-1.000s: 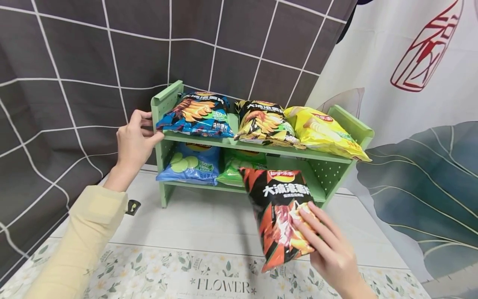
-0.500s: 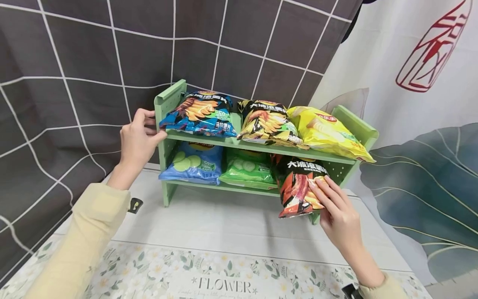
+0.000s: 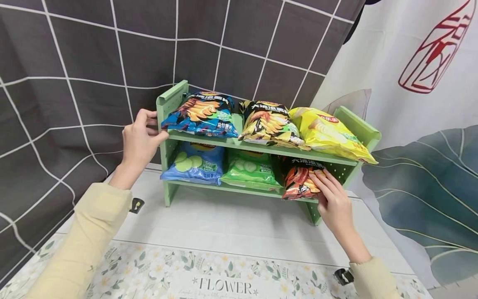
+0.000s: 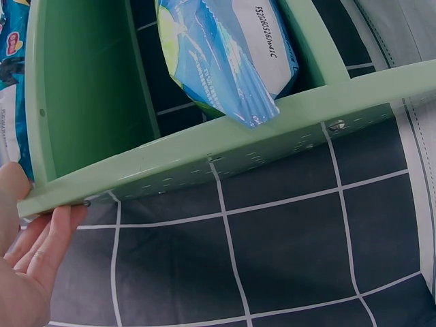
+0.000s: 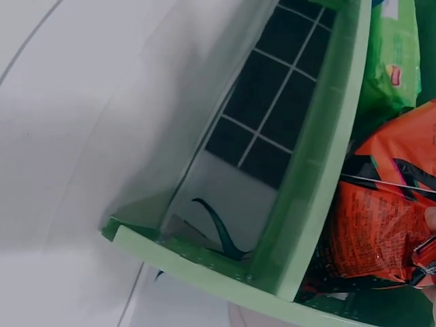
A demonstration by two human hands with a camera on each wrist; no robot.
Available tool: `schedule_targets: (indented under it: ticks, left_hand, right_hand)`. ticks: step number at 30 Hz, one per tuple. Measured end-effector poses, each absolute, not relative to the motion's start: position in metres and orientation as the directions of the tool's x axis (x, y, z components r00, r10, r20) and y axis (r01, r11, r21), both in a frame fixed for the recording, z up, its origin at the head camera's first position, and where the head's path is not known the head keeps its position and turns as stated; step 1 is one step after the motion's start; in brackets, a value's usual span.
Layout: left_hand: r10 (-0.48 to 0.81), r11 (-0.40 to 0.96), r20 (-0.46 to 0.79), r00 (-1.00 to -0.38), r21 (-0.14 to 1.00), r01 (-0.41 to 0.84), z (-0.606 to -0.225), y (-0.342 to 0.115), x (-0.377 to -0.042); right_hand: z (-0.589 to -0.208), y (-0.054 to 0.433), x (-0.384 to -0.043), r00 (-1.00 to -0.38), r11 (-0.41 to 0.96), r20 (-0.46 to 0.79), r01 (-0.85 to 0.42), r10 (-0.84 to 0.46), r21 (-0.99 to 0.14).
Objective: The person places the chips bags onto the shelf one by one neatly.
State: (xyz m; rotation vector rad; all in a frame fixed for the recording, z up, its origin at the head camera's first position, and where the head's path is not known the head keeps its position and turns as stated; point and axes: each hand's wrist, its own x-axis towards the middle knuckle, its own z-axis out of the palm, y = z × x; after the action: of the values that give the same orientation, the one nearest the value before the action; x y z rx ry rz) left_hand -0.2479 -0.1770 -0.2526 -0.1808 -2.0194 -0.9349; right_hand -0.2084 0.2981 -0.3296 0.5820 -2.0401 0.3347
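In the head view my left hand (image 3: 142, 139) grips the upper left side panel of a green two-tier shelf (image 3: 242, 143), thumb in front and fingers behind. The left wrist view shows those fingers (image 4: 58, 235) against the panel's outer face. My right hand (image 3: 334, 201) holds a black-and-red bag of potato chips (image 3: 300, 182) at the right end of the lower tier, its fingers over the front. Most of the bag is inside the shelf and its lower edge sticks out. Beside it are a green chip bag (image 3: 252, 168) and a light blue one (image 3: 196, 164).
On the upper tier lie a dark blue chip bag (image 3: 203, 114), a black-and-gold one (image 3: 270, 124) and a yellow one (image 3: 330, 133). A dark tiled cloth (image 3: 93, 54) hangs behind. A floral mat (image 3: 224, 274) covers the table's front, and a black clip (image 3: 137, 205) lies at left.
My right hand has carried the black-and-red chip bag from in front of the shelf up and back into the lower tier's right end. My left hand has kept its grip on the side panel.
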Motion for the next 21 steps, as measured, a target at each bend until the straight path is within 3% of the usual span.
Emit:
schedule_targets:
  ticks: [9,17,21]
  left_hand:
    - [-0.214,0.712,0.772,-0.599,0.543,0.446,-0.253,-0.176,-0.248]
    - [-0.211,0.717,0.775,-0.596,0.537,0.444,-0.251,-0.176,-0.248]
    - [-0.210,0.722,0.775,-0.596,0.534,0.440,-0.252,-0.176,-0.246]
  right_hand:
    - [-0.332,0.305,-0.221,-0.484,0.848,0.832,-0.530,-0.272,-0.031]
    - [-0.323,0.312,-0.227,-0.650,0.872,0.702,-0.481,-0.290,-0.086]
    - [-0.323,0.314,-0.226,-0.690,0.868,0.644,-0.490,-0.332,-0.077]
